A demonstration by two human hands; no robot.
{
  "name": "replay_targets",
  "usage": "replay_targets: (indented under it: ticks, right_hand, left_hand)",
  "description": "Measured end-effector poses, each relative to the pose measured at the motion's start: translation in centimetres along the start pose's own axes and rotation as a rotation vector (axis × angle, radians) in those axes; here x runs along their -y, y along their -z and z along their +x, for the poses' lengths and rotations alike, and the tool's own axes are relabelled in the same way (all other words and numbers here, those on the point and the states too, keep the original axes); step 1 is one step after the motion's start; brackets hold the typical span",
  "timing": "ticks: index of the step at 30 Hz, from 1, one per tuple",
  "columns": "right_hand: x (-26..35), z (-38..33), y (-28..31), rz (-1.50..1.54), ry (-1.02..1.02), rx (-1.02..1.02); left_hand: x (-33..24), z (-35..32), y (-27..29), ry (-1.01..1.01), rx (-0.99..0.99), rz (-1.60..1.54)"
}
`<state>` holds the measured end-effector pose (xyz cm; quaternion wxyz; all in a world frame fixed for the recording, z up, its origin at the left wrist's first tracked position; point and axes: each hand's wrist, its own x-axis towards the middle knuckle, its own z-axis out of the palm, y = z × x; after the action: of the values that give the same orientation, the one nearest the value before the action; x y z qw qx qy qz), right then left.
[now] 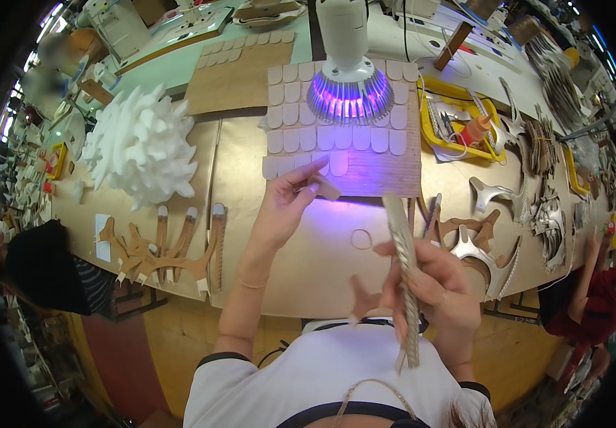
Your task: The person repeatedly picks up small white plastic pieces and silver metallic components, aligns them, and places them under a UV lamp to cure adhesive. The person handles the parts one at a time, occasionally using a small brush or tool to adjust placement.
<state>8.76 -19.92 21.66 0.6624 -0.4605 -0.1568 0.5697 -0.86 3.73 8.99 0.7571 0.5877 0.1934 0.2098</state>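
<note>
My left hand [286, 203] is closed in a pinch on a small pale tab [328, 188], just in front of a brown board [386, 182]. Rows of rounded pale tabs [304, 140] lie on that board, one of them lit violet at the front row's right end. My right hand [440, 285] is closed around a pale braided strap [406, 292], held upright above the table's near edge. A blurred tan, forked piece [362, 298] shows left of the strap; I cannot tell how it is attached.
A white lamp [350, 89] with violet light hangs over the board. Tan forked straps [179, 264] and a white foam pile [140, 146] are at left. A yellow tray [433, 143] with a glue bottle [475, 130] and silver straps [490, 194] are at right. Other people sit at both sides.
</note>
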Motion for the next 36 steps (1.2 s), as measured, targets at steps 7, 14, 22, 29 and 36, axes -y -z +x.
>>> replay_targets:
  ticks: [7, 14, 22, 29, 36]
  right_hand:
    - [-0.4, 2.2, -0.9, -0.172, -0.157, -0.098]
    - [-3.0, 3.7, 0.0, -0.479, 0.076, -0.248]
    - [-7.3, 9.2, 2.7, -0.497, 0.030, -0.123]
    - [-6.9, 12.0, 3.7, -0.515, 0.157, -0.117]
    - [-5.9, 14.0, 4.2, -0.525, 0.155, -0.131]
  left_hand:
    - [-1.3, 0.9, -1.5, 0.065, 0.061, -0.077]
    - [-1.8, 0.9, -1.6, 0.085, 0.114, -0.113]
    - [-0.5, 1.7, -2.0, 0.112, 0.009, -0.203]
    - [-0.4, 2.8, -3.3, 0.071, -0.125, -0.242]
    - [0.3, 3.1, -4.6, -0.007, -0.230, -0.308]
